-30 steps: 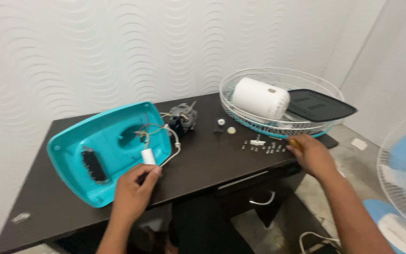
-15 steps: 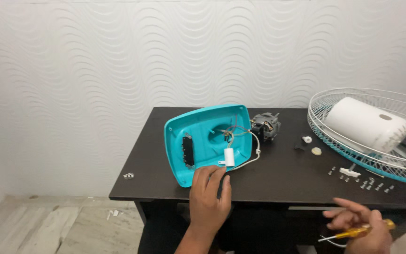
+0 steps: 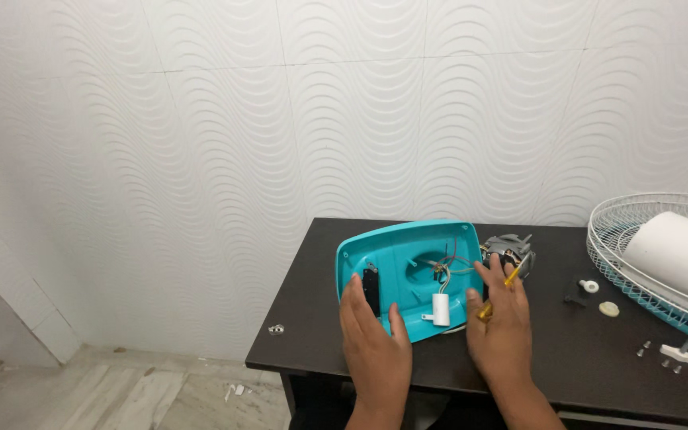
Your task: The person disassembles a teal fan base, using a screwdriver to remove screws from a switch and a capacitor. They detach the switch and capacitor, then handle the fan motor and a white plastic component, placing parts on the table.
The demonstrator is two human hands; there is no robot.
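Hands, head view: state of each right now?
Left hand: open, fingers spread flat on the turquoise fan base cover, gripping nothing.
Right hand: closed around a yellow-handled screwdriver, beside the cover.

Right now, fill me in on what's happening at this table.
A person works on a taken-apart fan at a dark table. The left hand rests on the near edge of a turquoise plastic housing lying open side up, with wires and a small white cylinder inside. The right hand holds a yellow-handled tool at the housing's right edge, next to the grey motor. Loose screws and a wire grille with a white cover lie to the right.
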